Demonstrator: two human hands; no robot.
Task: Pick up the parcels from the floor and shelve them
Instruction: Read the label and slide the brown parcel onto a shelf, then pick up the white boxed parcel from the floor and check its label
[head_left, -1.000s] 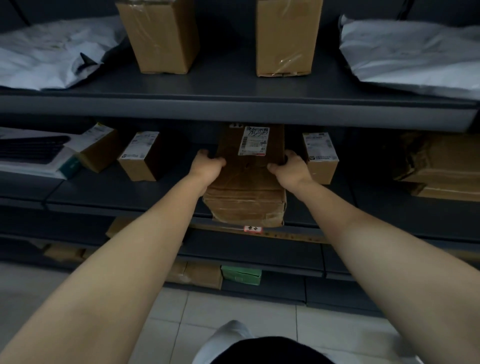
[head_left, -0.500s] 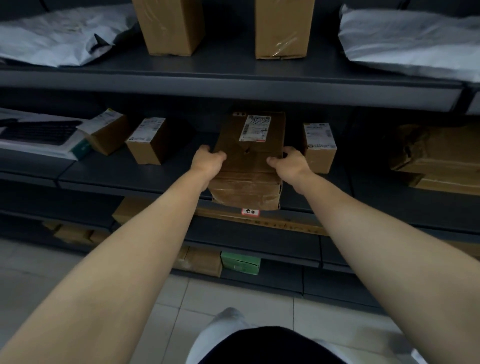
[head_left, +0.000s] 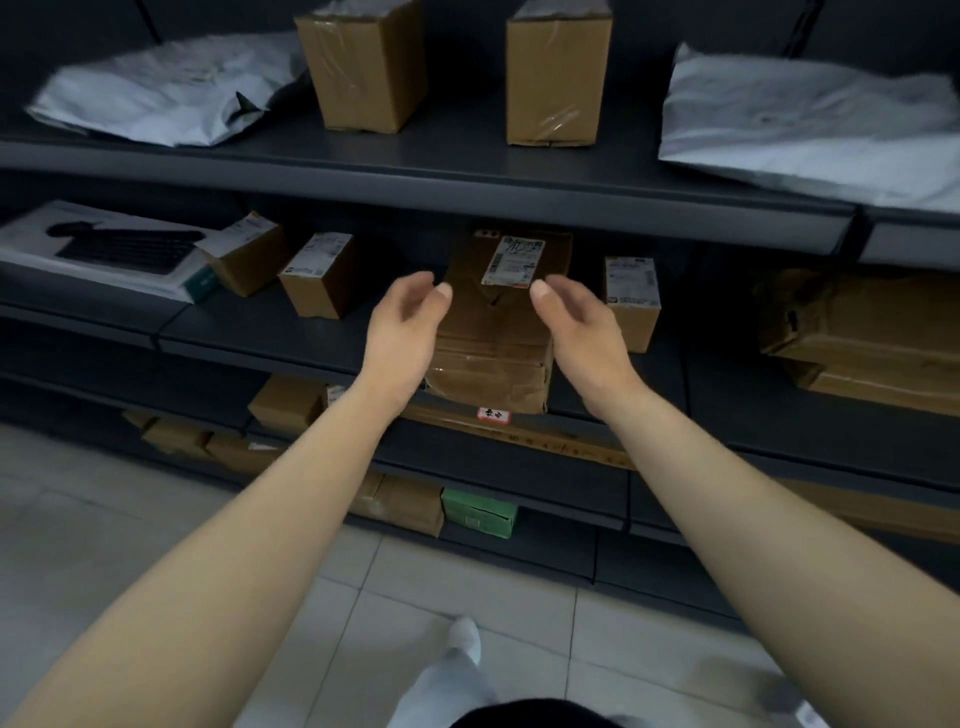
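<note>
Creased brown cardboard parcel (head_left: 493, 338), white label on top, lying flat on the middle shelf (head_left: 270, 338). Sitting between left hand (head_left: 402, 338) and right hand (head_left: 582, 332), both released, fingers loosely curled.

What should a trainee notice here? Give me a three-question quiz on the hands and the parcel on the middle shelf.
1. True or false: the left hand and right hand are gripping the brown parcel.
2. Which shelf holds the brown parcel? A) top B) middle C) bottom
3. What is stuck on the parcel's upper face?

Key:
1. False; both hands are open and off it.
2. B, the middle shelf.
3. A white shipping label.
</note>
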